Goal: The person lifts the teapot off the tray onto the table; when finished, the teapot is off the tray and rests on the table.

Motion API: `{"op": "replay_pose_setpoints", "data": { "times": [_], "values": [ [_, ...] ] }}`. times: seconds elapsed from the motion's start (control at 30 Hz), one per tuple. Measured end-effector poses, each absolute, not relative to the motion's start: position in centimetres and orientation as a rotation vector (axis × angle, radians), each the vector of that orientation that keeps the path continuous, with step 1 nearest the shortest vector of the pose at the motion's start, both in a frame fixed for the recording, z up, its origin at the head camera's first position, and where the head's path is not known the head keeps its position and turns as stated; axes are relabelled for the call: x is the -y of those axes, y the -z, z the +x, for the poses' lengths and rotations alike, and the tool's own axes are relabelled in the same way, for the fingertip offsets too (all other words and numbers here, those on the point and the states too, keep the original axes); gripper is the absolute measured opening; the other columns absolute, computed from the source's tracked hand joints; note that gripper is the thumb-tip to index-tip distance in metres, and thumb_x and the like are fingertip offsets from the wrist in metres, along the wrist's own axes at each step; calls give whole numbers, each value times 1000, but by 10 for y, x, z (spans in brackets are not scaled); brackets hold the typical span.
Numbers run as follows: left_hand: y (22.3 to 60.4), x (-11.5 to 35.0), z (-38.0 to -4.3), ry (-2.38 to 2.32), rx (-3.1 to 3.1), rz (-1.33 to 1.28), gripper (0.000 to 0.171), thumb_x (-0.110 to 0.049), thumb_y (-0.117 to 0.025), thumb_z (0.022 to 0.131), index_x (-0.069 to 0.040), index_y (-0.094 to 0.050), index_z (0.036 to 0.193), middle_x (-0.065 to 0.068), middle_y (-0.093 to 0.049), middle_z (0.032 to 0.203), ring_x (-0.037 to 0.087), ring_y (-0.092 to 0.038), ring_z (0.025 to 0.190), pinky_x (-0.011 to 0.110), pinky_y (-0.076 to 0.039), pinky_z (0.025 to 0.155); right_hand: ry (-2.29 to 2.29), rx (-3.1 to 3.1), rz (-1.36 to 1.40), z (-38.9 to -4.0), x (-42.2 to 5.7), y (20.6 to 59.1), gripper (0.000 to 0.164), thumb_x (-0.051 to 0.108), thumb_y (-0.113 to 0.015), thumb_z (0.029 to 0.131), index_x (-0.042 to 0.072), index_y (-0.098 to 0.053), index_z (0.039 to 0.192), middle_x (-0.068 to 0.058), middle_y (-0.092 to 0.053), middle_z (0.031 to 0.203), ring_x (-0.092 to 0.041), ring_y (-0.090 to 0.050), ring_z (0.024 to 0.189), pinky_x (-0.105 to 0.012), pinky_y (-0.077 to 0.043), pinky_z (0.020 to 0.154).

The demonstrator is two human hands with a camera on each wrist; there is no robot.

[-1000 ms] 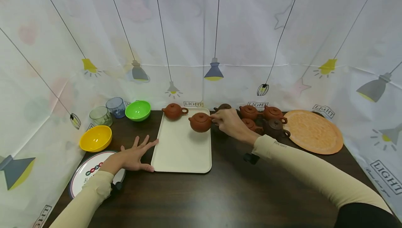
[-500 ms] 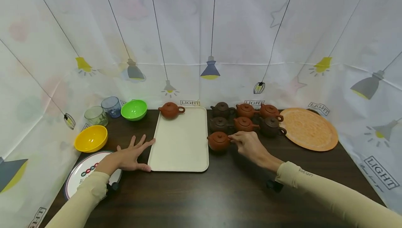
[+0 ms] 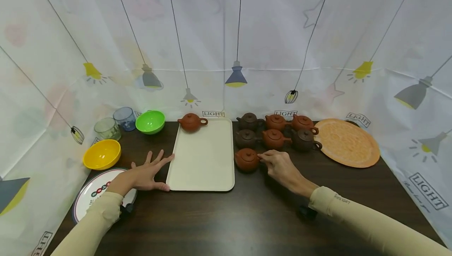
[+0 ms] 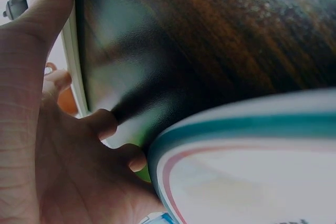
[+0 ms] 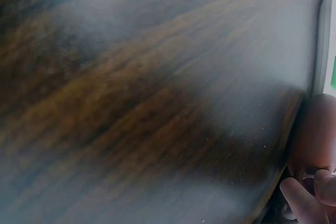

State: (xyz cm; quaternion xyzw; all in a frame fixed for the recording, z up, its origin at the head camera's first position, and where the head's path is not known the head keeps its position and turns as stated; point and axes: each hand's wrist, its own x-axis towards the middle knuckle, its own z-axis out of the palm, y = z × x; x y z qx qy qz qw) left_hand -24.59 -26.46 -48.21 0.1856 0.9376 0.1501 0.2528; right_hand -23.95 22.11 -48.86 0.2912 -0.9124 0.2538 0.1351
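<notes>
A reddish-brown clay teapot (image 3: pixel 247 160) stands on the dark table just right of the cream tray (image 3: pixel 201 162). My right hand (image 3: pixel 284 171) pinches its handle; the right wrist view shows the fingertips (image 5: pixel 302 203) at the teapot's side. My left hand (image 3: pixel 146 175) is spread at the tray's left edge, thumb and index finger against the rim. Another reddish-brown teapot (image 3: pixel 191 122) sits at the tray's far left corner. Behind the held teapot, several red and dark brown teapots stand close together, among them a dark one (image 3: pixel 246 138) and a red one (image 3: pixel 273 138).
Beneath my left forearm lies a white plate (image 3: pixel 84 197). A yellow bowl (image 3: pixel 102 154), a green bowl (image 3: pixel 150 122) and two glass cups (image 3: pixel 125 118) stand at the back left. A round orange-tan board (image 3: pixel 347 142) lies at the right. A printed curtain hangs behind.
My right hand has carried the red teapot from over the tray's right side to the table right of it, setting it down nearer me. The left hand stays at the tray.
</notes>
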Motion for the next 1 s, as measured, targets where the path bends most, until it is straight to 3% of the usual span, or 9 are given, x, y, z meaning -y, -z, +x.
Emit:
{"op": "replay_pose_setpoints", "data": {
  "times": [0.3, 0.53, 0.7, 0.8, 0.9, 1.0],
  "values": [
    [482, 265, -247, -414, -2541, 503, 116, -75, -72, 87, -34, -6, 173, 26, 6, 180, 66, 10, 160, 101, 2, 101, -738, 2652, 905, -244, -223, 481, 26, -7, -76, 94, -4, -79, 119, -14, -80, 106, -22, -79, 88, -31, -64, 70],
    [484, 264, -245, -420, -2547, 506, 116, -75, -73, 87, -33, -7, 173, 26, 4, 180, 66, 9, 159, 101, 0, 100, -698, 2770, 914, -245, -229, 459, 43, 11, -85, 92, -2, -74, 132, -21, -71, 129, -33, -76, 104, -43, -64, 81],
    [483, 264, -245, -405, -2556, 497, 116, -75, -73, 87, -33, -8, 173, 26, 4, 180, 66, 8, 160, 101, -2, 101, -811, 2727, 803, -252, -227, 439, 40, 22, -82, 96, 4, -76, 132, -16, -73, 132, -28, -79, 100, -41, -64, 79],
    [482, 264, -245, -402, -2556, 494, 116, -75, -73, 87, -33, -8, 173, 26, 4, 180, 66, 8, 160, 101, -2, 101, -1023, 2729, 724, -260, -222, 428, 37, 24, -80, 98, 9, -76, 132, -14, -75, 131, -25, -81, 97, -35, -65, 76],
    [482, 263, -245, -404, -2553, 495, 116, -75, -73, 87, -33, -8, 173, 26, 5, 180, 65, 8, 160, 101, -2, 102, -1427, 2734, 667, -270, -213, 420, 41, 22, -77, 101, 8, -71, 139, -19, -72, 137, -29, -82, 100, -34, -67, 81],
    [482, 263, -245, -405, -2557, 501, 116, -75, -73, 87, -33, -8, 173, 26, 4, 180, 66, 7, 159, 101, -2, 101, -1950, 2651, 566, -283, -196, 417, 48, 15, -73, 103, 2, -62, 148, -25, -61, 151, -39, -80, 106, -43, -66, 93]
  ]
}}
